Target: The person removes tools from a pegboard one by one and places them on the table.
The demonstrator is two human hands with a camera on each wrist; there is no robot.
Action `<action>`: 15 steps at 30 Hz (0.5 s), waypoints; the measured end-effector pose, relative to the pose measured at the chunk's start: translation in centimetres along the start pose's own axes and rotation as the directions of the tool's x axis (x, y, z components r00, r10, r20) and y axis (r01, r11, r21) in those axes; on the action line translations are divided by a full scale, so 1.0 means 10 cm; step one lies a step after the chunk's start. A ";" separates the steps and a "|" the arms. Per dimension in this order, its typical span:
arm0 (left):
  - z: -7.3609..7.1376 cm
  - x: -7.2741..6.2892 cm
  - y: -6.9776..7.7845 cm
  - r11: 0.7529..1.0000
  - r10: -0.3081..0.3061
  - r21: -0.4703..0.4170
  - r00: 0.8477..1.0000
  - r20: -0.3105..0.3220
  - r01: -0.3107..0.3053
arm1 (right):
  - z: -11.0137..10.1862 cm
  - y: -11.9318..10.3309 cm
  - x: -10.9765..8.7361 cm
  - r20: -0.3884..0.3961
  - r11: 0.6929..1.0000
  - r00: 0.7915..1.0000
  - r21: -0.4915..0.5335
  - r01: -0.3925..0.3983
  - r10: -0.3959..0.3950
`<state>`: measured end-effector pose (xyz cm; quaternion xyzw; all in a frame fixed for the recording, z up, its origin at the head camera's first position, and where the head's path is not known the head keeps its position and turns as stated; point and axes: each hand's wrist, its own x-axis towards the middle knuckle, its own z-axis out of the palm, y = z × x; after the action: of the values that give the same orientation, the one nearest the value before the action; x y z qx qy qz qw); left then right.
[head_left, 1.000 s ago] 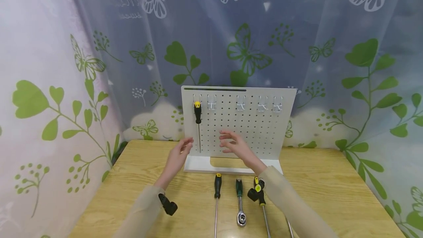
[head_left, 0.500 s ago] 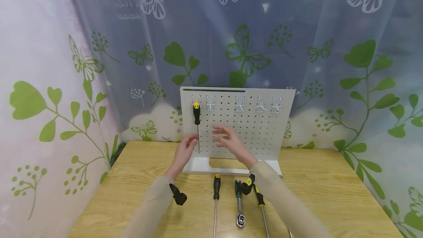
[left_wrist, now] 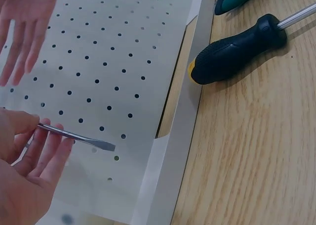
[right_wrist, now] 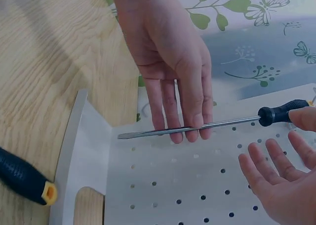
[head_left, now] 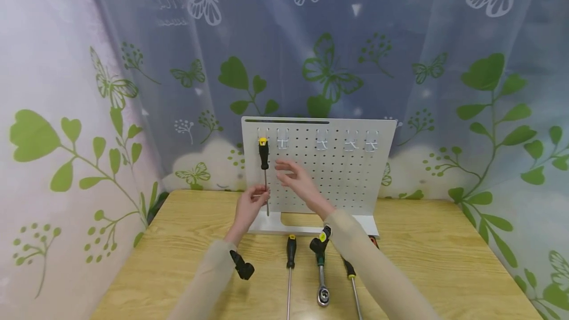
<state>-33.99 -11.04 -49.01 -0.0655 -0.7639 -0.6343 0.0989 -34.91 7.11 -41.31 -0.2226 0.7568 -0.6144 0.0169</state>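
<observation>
A flathead screwdriver [head_left: 264, 154] with a black handle and yellow end hangs handle-up at the left of the white pegboard [head_left: 338, 177]. My left hand [head_left: 251, 206] pinches its metal shaft [left_wrist: 74, 136] between thumb and fingers, the flat tip sticking out beyond them. To the right of the handle is my right hand [head_left: 300, 181], fingers loosely spread and nothing in its palm. In the right wrist view, the right thumb [right_wrist: 303, 117] overlaps the end of the black handle [right_wrist: 281, 113], while the other fingers [right_wrist: 281, 160] stay apart from the shaft.
Several clear hooks [head_left: 322, 140] line the board's upper part. On the wooden table [head_left: 200, 221] before it lie another black-handled screwdriver [head_left: 291, 253], a ratchet wrench [head_left: 323, 293] and a yellow-and-black screwdriver [head_left: 351, 273]. An orange-and-black handle [head_left: 373, 242] shows partly behind the right sleeve.
My left hand has moved right and taken hold of the screwdriver's shaft, whose tip now appears lower in the head view. My right hand has moved left and up toward the handle.
</observation>
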 end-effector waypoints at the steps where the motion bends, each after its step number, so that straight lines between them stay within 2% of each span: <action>1: 0.00 0.00 0.00 1.000 0.000 -0.016 1.000 -0.005 0.000 | 0.02 -0.01 0.03 -0.004 1.000 1.000 0.009 0.002 -0.002; 8: 0.01 -0.06 0.01 0.998 0.026 -0.063 0.999 -0.021 -0.028 | 0.13 -0.08 0.21 -0.045 0.996 0.998 0.079 0.041 -0.038; 15: 0.02 -0.09 0.01 0.997 0.022 -0.071 0.999 -0.025 -0.024 | 0.19 -0.11 0.30 -0.087 0.997 0.996 0.074 0.014 -0.007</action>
<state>-33.08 -10.85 -49.17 -0.0702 -0.7386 -0.6609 0.1130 -36.68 4.11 -39.97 -0.1988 0.7321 -0.6514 -0.0109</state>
